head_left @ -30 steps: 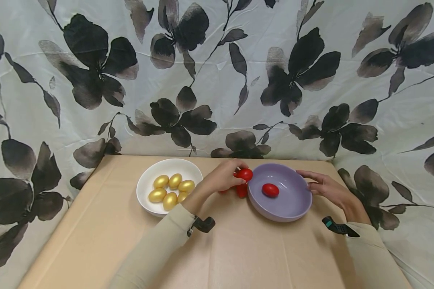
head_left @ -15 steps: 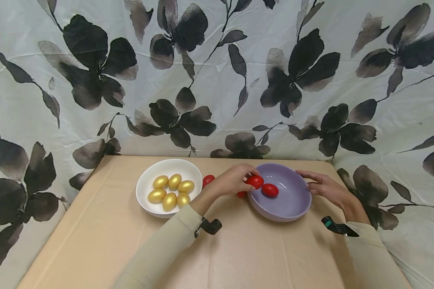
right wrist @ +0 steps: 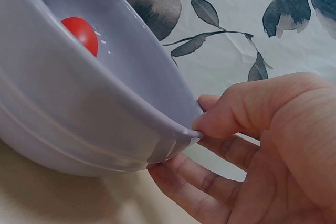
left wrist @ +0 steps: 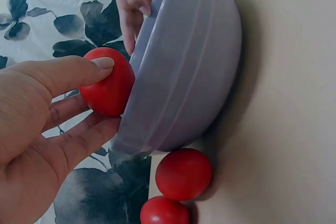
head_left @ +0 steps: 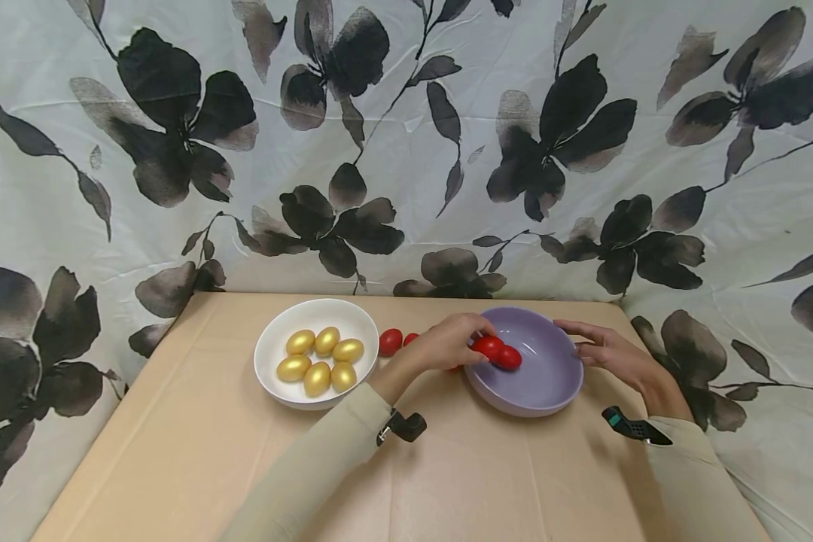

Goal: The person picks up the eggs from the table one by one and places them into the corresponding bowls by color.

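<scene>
My left hand (head_left: 449,343) holds a glossy red egg (left wrist: 109,94) between thumb and fingers, at the left rim of the purple bowl (head_left: 542,388). Another red egg (head_left: 510,358) lies inside that bowl, and the right wrist view also shows one red egg (right wrist: 83,34) there. On the bowl's right side, my right hand (head_left: 616,360) pinches the rim, its thumb over the edge and fingers beneath. Loose red eggs (left wrist: 184,174) sit on the table beside the bowl, partly hidden by my left hand and forearm in the head view.
A white bowl (head_left: 268,370) with several golden eggs (head_left: 317,378) stands left of my left forearm. The tan tabletop (head_left: 474,482) extends in front of both bowls. Behind it hangs a white cloth with dark flowers (head_left: 447,188).
My left hand has moved right and slightly down, bringing the red egg from outside the purple bowl's left rim over its edge. More red eggs show behind my forearm. My right hand stays put.
</scene>
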The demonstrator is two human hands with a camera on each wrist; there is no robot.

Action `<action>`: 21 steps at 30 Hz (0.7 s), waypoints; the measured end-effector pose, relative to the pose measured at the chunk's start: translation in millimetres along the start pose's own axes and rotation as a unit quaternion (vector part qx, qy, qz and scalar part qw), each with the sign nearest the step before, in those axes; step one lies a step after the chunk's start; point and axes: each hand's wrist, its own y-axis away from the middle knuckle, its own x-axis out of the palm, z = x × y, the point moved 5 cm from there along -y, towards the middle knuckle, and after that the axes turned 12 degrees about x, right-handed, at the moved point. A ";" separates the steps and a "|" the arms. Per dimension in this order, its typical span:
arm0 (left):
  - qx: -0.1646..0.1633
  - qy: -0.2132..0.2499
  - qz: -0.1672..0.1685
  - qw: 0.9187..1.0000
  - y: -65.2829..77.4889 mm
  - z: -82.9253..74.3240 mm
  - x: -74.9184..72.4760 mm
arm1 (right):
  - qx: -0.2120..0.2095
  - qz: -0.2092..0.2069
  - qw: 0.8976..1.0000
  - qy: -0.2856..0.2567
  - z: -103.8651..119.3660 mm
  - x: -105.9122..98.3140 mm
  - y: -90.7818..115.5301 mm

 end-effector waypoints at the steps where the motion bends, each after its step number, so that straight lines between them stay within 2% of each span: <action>1: -0.001 -0.002 0.003 1.000 -0.9 0.1 1.1 | 0.000 0.000 1.000 0.000 0.1 0.0 -0.1; 10: 0.017 -0.018 0.021 0.999 -8.0 -3.4 6.7 | -0.003 0.003 1.000 -0.003 0.6 0.2 -0.2; 21: 0.020 -0.003 0.050 0.999 -17.0 -5.4 14.9 | -0.004 0.005 1.000 -0.006 0.0 1.1 -0.1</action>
